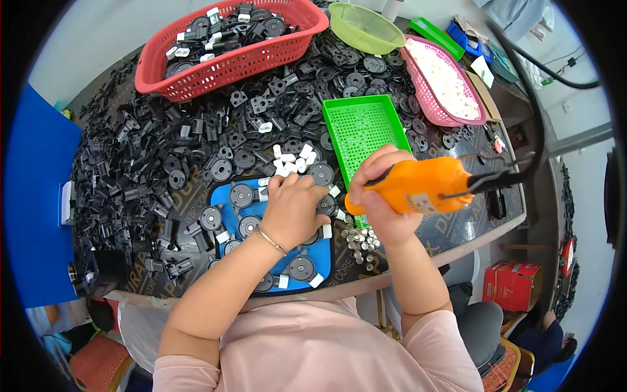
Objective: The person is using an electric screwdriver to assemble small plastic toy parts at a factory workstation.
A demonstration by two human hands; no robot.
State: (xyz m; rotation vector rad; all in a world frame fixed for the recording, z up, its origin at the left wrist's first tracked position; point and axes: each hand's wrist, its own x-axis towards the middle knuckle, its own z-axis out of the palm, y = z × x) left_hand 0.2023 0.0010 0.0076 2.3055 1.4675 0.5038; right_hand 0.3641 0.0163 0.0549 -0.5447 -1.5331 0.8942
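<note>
Evidently, the right hand (pixel 385 189) has its grip closed around an orange power screwdriver (pixel 428 185), whose tip is hidden. The left hand (pixel 294 208) reaches, fingers bent, to a round black housing (pixel 325 206) by the blue tray's (pixel 221 196) right edge; whether it pinches it, I cannot tell. Fastening seems in hand; the next move probably calls for bracing that housing and seating the bit squarely.

The person wears a pale pink short-sleeved top (pixel 294 346) and a thin left-wrist bracelet (pixel 270 241), hands (pixel 294 208) bare.
</note>
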